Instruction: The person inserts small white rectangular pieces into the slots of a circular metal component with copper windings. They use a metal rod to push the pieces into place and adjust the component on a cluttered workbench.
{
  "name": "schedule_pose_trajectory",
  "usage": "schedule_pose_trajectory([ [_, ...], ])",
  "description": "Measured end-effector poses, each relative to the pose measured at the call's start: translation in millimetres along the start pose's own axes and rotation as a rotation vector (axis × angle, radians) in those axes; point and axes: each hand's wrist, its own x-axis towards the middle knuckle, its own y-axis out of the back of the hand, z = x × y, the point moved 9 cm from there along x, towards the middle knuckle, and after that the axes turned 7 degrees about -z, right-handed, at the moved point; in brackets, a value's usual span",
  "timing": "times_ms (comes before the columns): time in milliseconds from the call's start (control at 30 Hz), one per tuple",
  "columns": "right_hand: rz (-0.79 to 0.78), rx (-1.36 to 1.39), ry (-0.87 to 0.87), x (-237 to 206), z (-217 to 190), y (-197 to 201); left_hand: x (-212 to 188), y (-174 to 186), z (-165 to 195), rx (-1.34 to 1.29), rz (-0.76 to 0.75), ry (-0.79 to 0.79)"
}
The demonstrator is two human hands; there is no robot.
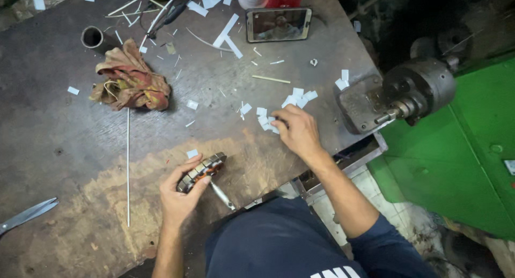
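well, reading from the left edge, i see scissors (27, 216) lying on the worn wooden bench (59, 149), a thin metal rod (128, 165) running up the board, and above it a crumpled reddish rag (131, 82) beside a short metal tube (92, 37). my left hand (179, 195) is wrapped around a ring-shaped motor core (203, 171) with copper windings showing in its slots — fingers curled over the rim, thumb pressed on its side, the core held tilted just above the bench edge. a shaft or tool tip (222, 196) sticks out beneath it. further right my right hand (298, 130) lies palm down with fingertips pinching into a loose pile of small white paper slips (292, 102); i cannot tell whether one is already gripped. a phone (278, 24) lies at the far edge, and a grey chuck (410, 93) on a green machine (472, 144) stands at the right. judging by this — the slips look cut and ready, and how many slots are already lined i cannot see.
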Motion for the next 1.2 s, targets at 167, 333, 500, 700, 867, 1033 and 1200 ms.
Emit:
schedule_pose_trajectory([
  [167,-0.002,-0.053,-0.055,3.5,-5.7,-12.9,11.4,8.9,-4.2,0.023,-0.033,0.009],
  [333,-0.088,0.055,-0.192,8.2,10.2,-17.8,9.2,8.4,-10.1,-0.151,-0.025,0.097],
  [500,-0.045,0.433,-0.192,4.5,2.2,-14.5,6.9,4.6,-10.4,-0.320,0.006,0.102],
  [700,-0.089,0.485,0.123,-19.8,-88.0,-41.0,14.1,-3.4,-1.1,-0.349,-0.045,-0.006],
  [867,-0.020,0.456,0.414,-20.8,-134.2,-45.8,16.4,-5.9,-8.9,-0.277,-0.052,0.105],
  [1033,-0.091,0.468,0.467,-15.4,-137.7,-50.7,18.4,-6.7,-2.5,-0.154,-0.067,0.098],
  [1200,-0.212,0.594,0.402,-11.5,-122.8,-58.4,18.6,-13.6,12.8,-0.100,-0.100,0.017],
])
